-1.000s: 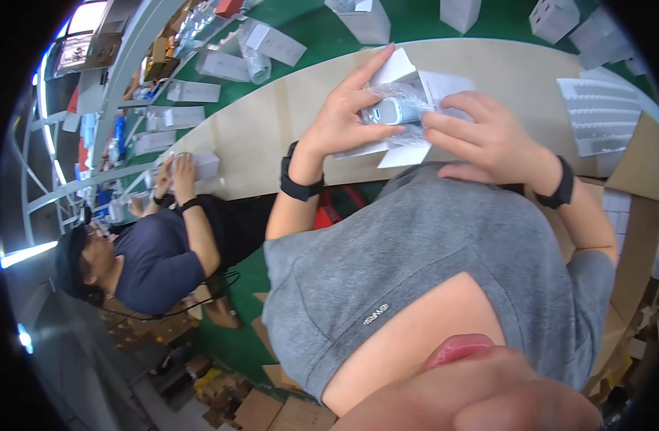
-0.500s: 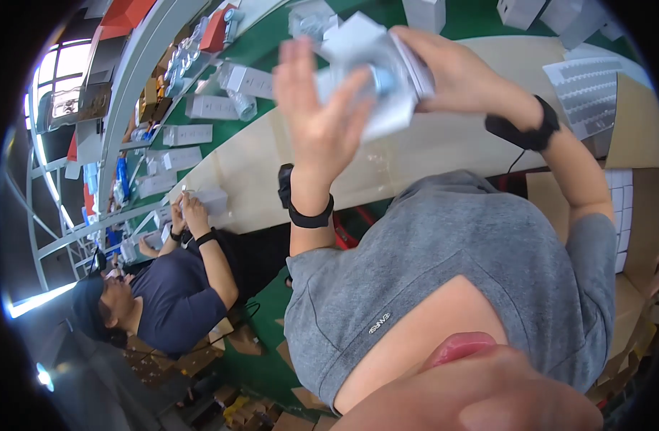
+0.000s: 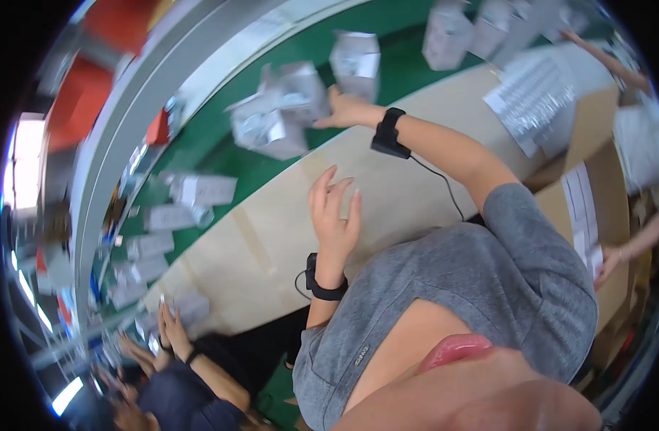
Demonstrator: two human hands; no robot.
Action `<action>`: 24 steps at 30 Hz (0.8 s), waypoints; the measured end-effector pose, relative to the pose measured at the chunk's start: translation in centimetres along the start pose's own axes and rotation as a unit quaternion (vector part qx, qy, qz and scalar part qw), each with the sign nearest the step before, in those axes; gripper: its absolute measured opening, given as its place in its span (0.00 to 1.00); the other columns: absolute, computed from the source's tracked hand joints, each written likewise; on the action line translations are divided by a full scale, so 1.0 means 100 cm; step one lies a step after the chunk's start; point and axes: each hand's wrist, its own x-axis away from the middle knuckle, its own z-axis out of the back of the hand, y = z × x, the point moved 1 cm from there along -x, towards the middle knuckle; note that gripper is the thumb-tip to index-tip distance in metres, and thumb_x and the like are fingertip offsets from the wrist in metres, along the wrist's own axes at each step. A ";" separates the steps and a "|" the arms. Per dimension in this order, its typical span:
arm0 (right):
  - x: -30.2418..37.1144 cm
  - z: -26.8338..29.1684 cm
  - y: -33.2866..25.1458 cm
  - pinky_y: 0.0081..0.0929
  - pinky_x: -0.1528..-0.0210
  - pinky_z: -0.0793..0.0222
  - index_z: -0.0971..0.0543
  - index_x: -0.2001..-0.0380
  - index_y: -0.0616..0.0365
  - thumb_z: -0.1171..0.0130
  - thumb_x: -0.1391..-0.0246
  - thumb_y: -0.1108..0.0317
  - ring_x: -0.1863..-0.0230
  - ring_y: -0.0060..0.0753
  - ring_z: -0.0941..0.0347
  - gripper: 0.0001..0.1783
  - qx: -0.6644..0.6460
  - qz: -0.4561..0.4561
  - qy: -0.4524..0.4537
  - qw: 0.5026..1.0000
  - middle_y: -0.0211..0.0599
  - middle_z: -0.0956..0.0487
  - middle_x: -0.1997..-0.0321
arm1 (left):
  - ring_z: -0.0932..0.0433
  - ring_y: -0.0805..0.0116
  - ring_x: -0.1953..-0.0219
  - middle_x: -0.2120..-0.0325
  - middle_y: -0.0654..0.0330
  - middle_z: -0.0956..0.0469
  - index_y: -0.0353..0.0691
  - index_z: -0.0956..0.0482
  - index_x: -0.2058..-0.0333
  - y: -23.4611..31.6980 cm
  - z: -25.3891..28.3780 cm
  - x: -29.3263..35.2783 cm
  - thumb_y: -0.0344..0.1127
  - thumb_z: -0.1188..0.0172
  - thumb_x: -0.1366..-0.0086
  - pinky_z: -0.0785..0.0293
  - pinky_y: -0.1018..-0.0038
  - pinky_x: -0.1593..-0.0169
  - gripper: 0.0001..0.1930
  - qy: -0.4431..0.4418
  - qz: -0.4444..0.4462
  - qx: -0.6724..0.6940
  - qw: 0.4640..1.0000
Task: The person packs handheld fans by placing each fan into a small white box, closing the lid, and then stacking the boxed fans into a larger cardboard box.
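Observation:
My left hand (image 3: 334,219) is raised over the pale tabletop, fingers loosely spread and holding nothing. Across the table's far edge reaches my right hand (image 3: 349,111), its visible fingers apart beside an open white box (image 3: 303,90) on the green surface. Blur hides whether the fingertips still touch this box. Pressed close to its left is another open white box (image 3: 268,133) with clear plastic inside. A third open white box (image 3: 357,65) stands just beyond my right hand.
The pale tabletop (image 3: 272,223) borders the green surface (image 3: 222,133). Left lie several white boxes (image 3: 204,190); a co-worker (image 3: 186,388) sits there. At right are a clear plastic tray (image 3: 534,100), a cardboard carton (image 3: 595,136) and another person's hand (image 3: 613,262) at a white box.
The white box with clear plastic that both hands held up is now down on the green surface. My left hand has drawn back empty; my right has moved left. The view has shifted.

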 end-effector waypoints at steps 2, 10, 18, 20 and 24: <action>0.036 0.006 0.014 0.37 0.57 0.34 0.37 0.51 0.68 0.44 0.55 0.48 0.58 0.50 0.29 0.37 0.025 0.085 -0.185 0.979 0.54 0.27 0.57 | 0.32 0.54 0.55 0.57 0.50 0.31 0.35 0.26 0.64 -0.003 -0.006 0.003 0.26 0.43 0.49 0.35 0.67 0.53 0.12 -0.054 -0.030 0.035 0.997; 0.347 0.232 -0.002 0.30 0.57 0.32 0.39 0.46 0.62 0.55 0.44 0.55 0.57 0.35 0.28 0.27 -0.116 0.110 0.044 0.986 0.40 0.26 0.57 | 0.29 0.54 0.59 0.63 0.51 0.27 0.36 0.25 0.65 0.028 -0.048 -0.007 0.28 0.42 0.49 0.33 0.68 0.56 0.11 -0.243 -0.083 0.135 0.957; 0.516 0.176 0.184 0.29 0.42 0.47 0.47 0.40 0.53 0.54 0.46 0.49 0.43 0.41 0.39 0.35 0.007 -0.357 0.151 0.922 0.47 0.34 0.47 | 0.27 0.54 0.64 0.69 0.52 0.25 0.36 0.26 0.65 0.042 -0.087 -0.018 0.33 0.41 0.49 0.31 0.66 0.60 0.12 -0.453 -0.227 0.161 0.847; 0.513 0.122 0.205 0.33 0.40 0.50 0.45 0.40 0.51 0.54 0.47 0.48 0.40 0.42 0.46 0.34 0.039 -0.326 0.061 0.943 0.51 0.39 0.42 | 0.28 0.51 0.63 0.68 0.50 0.25 0.36 0.25 0.65 0.053 -0.091 -0.022 0.31 0.41 0.49 0.31 0.65 0.60 0.12 -0.482 -0.211 0.158 0.835; 0.461 0.107 0.196 0.36 0.43 0.47 0.45 0.41 0.51 0.54 0.47 0.48 0.42 0.48 0.44 0.34 0.215 -0.345 0.086 0.910 0.54 0.39 0.44 | 0.28 0.51 0.63 0.68 0.50 0.25 0.35 0.26 0.65 0.065 -0.099 -0.025 0.31 0.41 0.49 0.31 0.65 0.60 0.12 -0.513 -0.229 0.127 0.818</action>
